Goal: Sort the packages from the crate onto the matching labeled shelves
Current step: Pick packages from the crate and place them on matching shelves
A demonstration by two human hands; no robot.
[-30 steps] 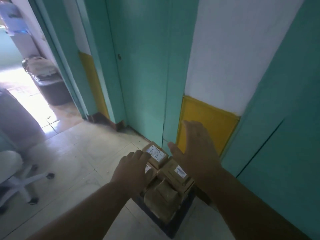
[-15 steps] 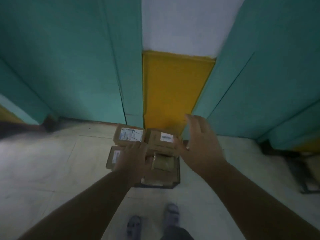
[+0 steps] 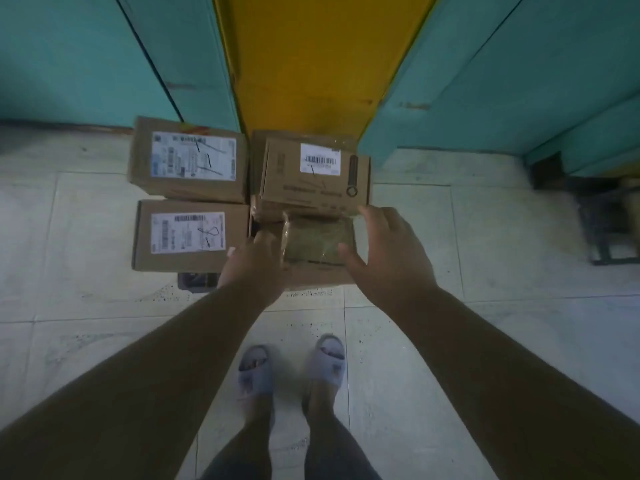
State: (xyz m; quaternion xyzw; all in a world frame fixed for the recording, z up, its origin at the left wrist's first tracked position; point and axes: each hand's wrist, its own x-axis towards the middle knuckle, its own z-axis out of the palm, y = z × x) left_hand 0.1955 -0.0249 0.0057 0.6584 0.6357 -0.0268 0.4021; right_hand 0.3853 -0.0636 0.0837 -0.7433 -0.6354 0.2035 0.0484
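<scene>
A dark crate (image 3: 194, 284) sits on the floor by the wall, piled with brown cardboard packages. Two labelled boxes lie on the left, one far (image 3: 188, 159) and one near (image 3: 188, 233). A barcode-labelled box (image 3: 315, 173) tops the right side. In front of it lies a small tape-wrapped package (image 3: 317, 241). My left hand (image 3: 254, 263) is at its left edge, fingers dipping down, tips hidden. My right hand (image 3: 391, 251) spans its right side, thumb at the near corner and fingers at the far corner, fairly straight.
A yellow wall panel (image 3: 311, 57) stands behind the crate, between teal doors (image 3: 86, 53). A dark metal frame (image 3: 609, 220) stands on the floor at the right. My feet in grey slippers (image 3: 256, 370) stand on pale tiles just short of the crate.
The view has tilted down over the crate and come closer. Both hands have dropped to either side of the small wrapped package; my right hand was in the air before.
</scene>
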